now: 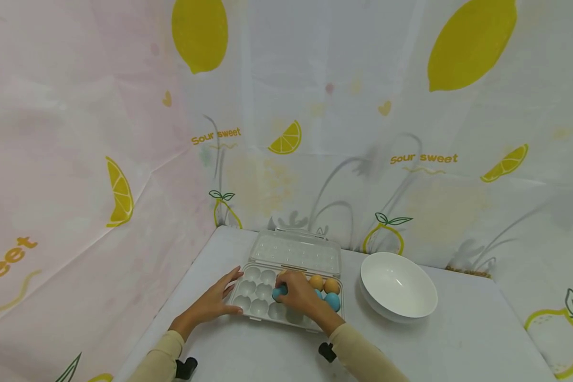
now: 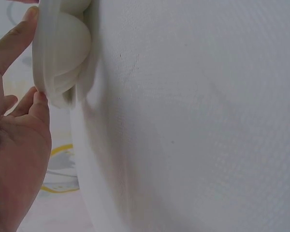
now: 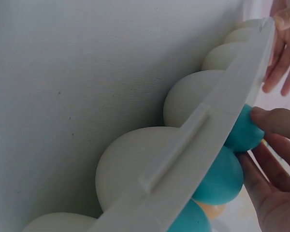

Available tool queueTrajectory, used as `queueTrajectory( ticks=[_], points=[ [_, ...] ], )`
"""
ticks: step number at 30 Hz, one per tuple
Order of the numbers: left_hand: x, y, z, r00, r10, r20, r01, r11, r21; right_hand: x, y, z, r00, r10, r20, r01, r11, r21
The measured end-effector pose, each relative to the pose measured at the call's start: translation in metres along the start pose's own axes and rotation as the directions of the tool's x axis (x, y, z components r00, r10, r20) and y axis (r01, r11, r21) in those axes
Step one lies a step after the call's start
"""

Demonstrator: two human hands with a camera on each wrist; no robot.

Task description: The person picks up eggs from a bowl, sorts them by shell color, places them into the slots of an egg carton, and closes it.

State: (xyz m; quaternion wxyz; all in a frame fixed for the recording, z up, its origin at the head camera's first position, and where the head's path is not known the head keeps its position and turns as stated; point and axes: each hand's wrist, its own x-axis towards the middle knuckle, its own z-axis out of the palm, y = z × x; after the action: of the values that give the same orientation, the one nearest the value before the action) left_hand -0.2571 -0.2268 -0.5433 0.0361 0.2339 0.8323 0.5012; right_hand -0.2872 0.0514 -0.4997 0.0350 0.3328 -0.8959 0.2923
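A clear plastic egg tray [image 1: 260, 306] lies on the table with its lid [image 1: 296, 254] swung back. Orange eggs [image 1: 331, 286] sit in its back right cups, with blue eggs [image 1: 332, 302] in front of them. My right hand [image 1: 298, 293] pinches a blue egg [image 3: 246, 131] between thumb and fingers, low over the tray's middle row; whether it touches the cup I cannot tell. At the tray's left end, my left hand [image 1: 212, 301] rests its fingertips and thumb against the rim, fingers fairly straight. The left cups hold nothing.
A white bowl [image 1: 401, 286] stands on the table right of the tray. The white tabletop [image 1: 258, 355] meets lemon-printed cloth walls [image 1: 315, 106] at the back and left. Black wrist mounts [image 1: 186, 368] hang beneath both forearms.
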Motion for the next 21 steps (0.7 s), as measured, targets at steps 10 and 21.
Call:
queueTrajectory(
  ticks=[10, 21],
  points=[
    [-0.001, 0.001, -0.001, 1.000, -0.022, 0.008, 0.022, 1.000, -0.007, -0.003, 0.008, -0.010, 0.996, -0.009, -0.091, 0.012, 0.999, 0.035],
    [0.001, 0.009, 0.000, 1.000, -0.008, -0.003, 0.008, 1.000, -0.028, -0.011, 0.024, -0.035, 0.978, -0.006, -0.207, 0.022, 0.997, 0.075]
  ],
)
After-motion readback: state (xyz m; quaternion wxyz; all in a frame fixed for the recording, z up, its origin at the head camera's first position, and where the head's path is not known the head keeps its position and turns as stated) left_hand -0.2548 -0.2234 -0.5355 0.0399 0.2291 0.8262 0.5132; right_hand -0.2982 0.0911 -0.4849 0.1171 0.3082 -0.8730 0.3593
